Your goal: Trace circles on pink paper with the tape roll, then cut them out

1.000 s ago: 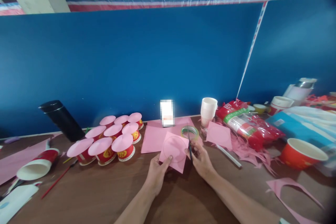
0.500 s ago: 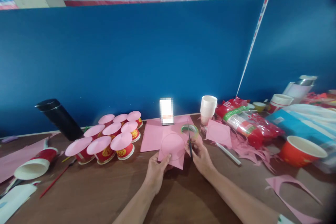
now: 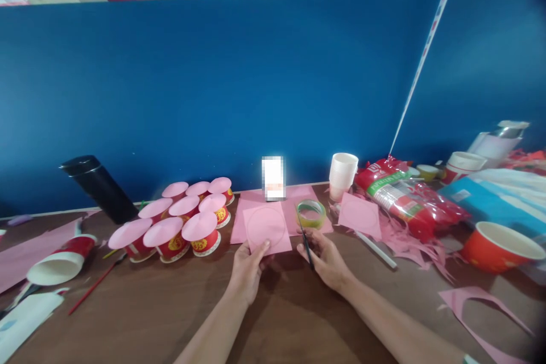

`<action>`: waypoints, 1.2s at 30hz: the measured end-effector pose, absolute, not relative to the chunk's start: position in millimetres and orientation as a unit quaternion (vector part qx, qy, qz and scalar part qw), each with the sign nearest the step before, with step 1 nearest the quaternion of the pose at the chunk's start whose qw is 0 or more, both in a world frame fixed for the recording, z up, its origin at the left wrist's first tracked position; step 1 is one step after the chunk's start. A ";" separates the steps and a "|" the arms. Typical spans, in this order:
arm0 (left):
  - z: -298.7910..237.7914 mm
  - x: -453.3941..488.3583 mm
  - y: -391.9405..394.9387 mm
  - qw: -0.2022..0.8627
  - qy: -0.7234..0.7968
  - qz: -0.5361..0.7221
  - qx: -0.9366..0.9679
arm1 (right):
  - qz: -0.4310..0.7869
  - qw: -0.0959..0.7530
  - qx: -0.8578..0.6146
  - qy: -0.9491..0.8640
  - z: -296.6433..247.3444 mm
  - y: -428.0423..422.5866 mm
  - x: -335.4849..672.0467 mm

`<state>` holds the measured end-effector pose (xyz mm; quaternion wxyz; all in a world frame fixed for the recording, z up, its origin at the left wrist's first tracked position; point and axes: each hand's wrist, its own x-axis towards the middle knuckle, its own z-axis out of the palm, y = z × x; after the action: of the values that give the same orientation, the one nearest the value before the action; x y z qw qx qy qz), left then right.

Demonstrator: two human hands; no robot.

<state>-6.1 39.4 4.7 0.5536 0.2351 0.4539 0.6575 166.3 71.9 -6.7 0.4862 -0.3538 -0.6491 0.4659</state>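
Observation:
My left hand (image 3: pixel 248 264) pinches the lower edge of a pink paper square (image 3: pixel 267 227) with a circle drawn on it, held just above the brown table (image 3: pixel 140 313). My right hand (image 3: pixel 326 259) grips black scissors (image 3: pixel 305 240), blades pointing up and away, a short gap to the right of the paper. A roll of green tape (image 3: pixel 311 213) lies just beyond the scissor tips on a larger pink sheet (image 3: pixel 298 207).
Several red cups capped with pink discs (image 3: pixel 183 219) stand to the left, beside a black flask (image 3: pixel 98 189) and a tipped cup (image 3: pixel 60 264). A white cup stack (image 3: pixel 342 175), a red cup packet (image 3: pixel 409 196), an orange bowl (image 3: pixel 501 245) and pink offcuts (image 3: pixel 482 307) lie to the right.
My left hand has drawn the pink square leftward and away from the scissors; the scissors have come off the paper and tilted, and both hands sit slightly lower.

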 end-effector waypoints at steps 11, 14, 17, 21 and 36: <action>2.3 -7.0 38.7 0.521 0.480 0.645 0.286 | 0.371 0.476 -0.426 -0.674 -9.7 70.9 171.8; 0.5 -7.2 38.8 0.535 0.469 0.642 0.284 | 0.387 0.492 -0.437 -0.646 -13.6 73.5 173.6; 1.3 -6.5 38.8 0.544 0.460 0.648 0.269 | 0.437 0.494 -0.427 -0.619 -12.7 74.6 173.2; 2.2 -7.2 39.5 0.550 0.448 0.656 0.258 | 0.508 0.489 -0.402 -0.583 -8.8 72.1 168.8; 0.1 -4.7 38.9 0.548 0.438 0.657 0.276 | 0.577 0.401 -0.333 -0.629 -8.9 64.4 166.9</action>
<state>-4.7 38.9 0.1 0.5484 0.2757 0.4379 0.6569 166.9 64.4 -8.9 0.4015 -0.3330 -0.6287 0.5768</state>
